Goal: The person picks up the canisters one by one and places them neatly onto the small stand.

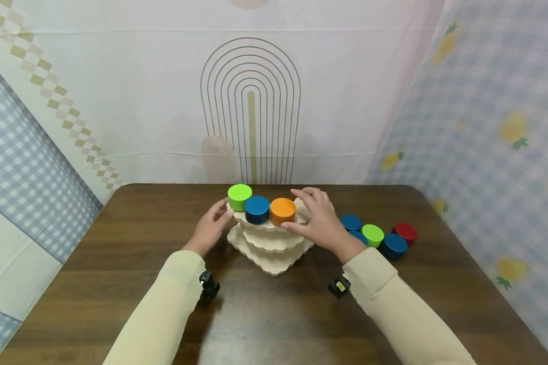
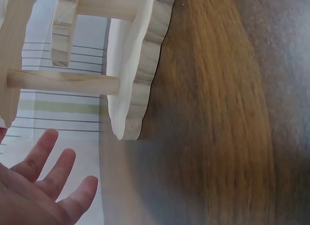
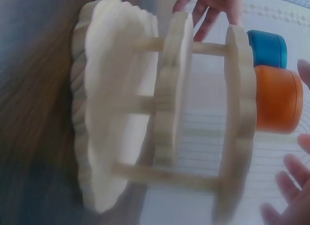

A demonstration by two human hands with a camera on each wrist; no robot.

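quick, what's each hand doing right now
left hand: open, fingertips at the stand's top tier.
right hand: open, resting on the top tier, no grip.

Makeshift recording booth, patterned fabric backdrops (image 1: 118, 101), wooden table (image 1: 274, 314)

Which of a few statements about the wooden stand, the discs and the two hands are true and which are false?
1. Three discs sit on the stand's top tier: green, blue, orange. True.
2. The left hand holds a red disc. False: it holds nothing, its fingers at the top tier's edge.
3. Loose discs lie on the table right of the stand. True.
4. The stand has one tier. False: three scalloped tiers joined by dowels.
5. The right hand rests flat on the table. False: it is at the top tier beside the orange disc.
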